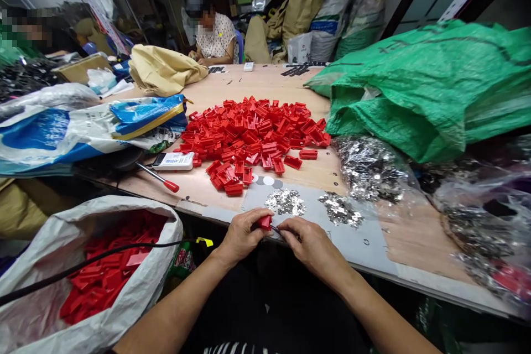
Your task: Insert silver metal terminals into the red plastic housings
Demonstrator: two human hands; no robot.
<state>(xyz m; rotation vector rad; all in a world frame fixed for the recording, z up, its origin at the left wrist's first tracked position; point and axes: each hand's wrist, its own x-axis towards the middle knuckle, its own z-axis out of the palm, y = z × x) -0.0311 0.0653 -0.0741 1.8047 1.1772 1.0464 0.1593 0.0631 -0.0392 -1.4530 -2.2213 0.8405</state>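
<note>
Over the front edge of the table, my left hand [244, 237] grips a small red plastic housing [265, 223] between thumb and fingers. My right hand [306, 239] is closed in a pinch close beside it, on a thin dark rod-like piece [275, 229] whose tip meets the red housing. Most of that piece is hidden by my fingers, so its exact kind does not show. Just beyond my hands lie two piles of small flat metal plates, a brighter pile [286, 202] and a darker pile [341, 210]. Farther back spreads a large heap of red plastic housings [253, 127].
At lower left stands an open white sack [170, 221] of red pieces, a black cable [103, 257] crossing it. A red-tipped lever [160, 178] lies near a white box [173, 161]. On the right are bagged metal parts [371, 168] and a green sack [415, 88]. Another person [215, 36] sits opposite.
</note>
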